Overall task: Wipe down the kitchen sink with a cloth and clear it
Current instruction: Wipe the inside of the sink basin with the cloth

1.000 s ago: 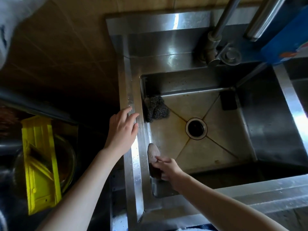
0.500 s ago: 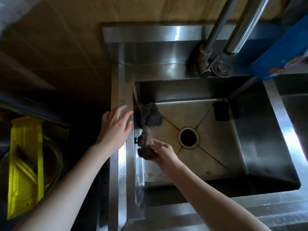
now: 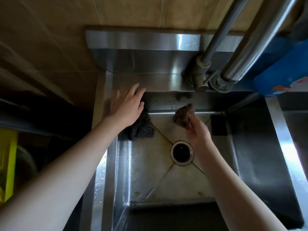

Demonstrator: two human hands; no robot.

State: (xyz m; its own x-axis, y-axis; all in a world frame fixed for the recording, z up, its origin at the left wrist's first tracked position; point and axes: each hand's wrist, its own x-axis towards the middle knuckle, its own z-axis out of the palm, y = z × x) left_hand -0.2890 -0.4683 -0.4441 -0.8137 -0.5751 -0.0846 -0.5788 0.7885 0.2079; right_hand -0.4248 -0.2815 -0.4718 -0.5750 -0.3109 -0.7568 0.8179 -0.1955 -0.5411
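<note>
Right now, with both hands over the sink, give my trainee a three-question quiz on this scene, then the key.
1. True or false: the right hand holds a bunched brown cloth.
2. Where does the dark scouring pad lie? A) over the drain B) in the basin's far left corner, partly under the left hand C) on the rim beside the tap
3. Fill in: the flat black square lies on the sink floor at the far ____ side.

Key: 1 true; 2 B; 3 right.
</note>
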